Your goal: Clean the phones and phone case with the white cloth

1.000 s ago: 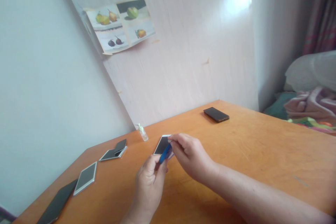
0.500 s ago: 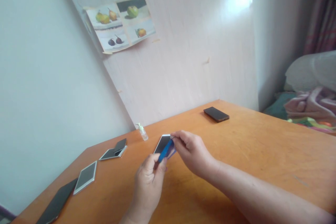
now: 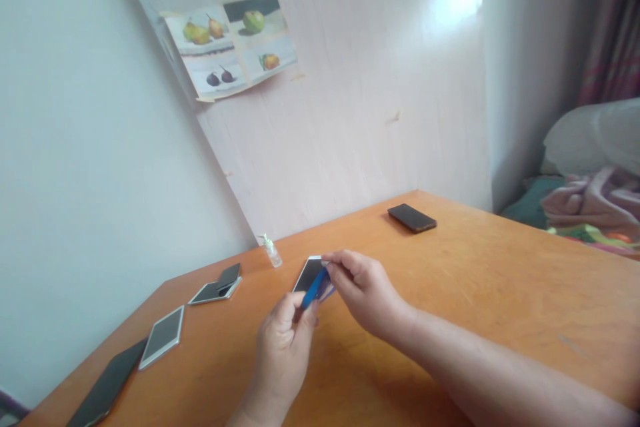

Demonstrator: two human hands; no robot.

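A: phone count on the table?
B: six. one white-framed phone (image 3: 309, 273) at the hands, one dark phone (image 3: 411, 217) far side, a stack of two (image 3: 219, 287), then a white one (image 3: 162, 337) and a black one (image 3: 105, 390) at left.
A: other items?
B: one small bottle (image 3: 271, 251), one blue tool (image 3: 314, 288), one fruit poster (image 3: 233, 45). two hands.

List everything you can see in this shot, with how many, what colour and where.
white-framed phone: one, dark screen, table centre, under the hands
blue tool: one, blue, in the left hand, over that phone
black phone: one, far side of table
stacked phones: two, dark and grey, left of centre
silver phone: one, left edge
dark phone: one, near left corner
small bottle: one, clear, by the wall
table: one, orange wood
fruit poster: one, on the wall
bedding: pink and white, far right
left hand: grips the tool
right hand: fingertips at the phone's top edge
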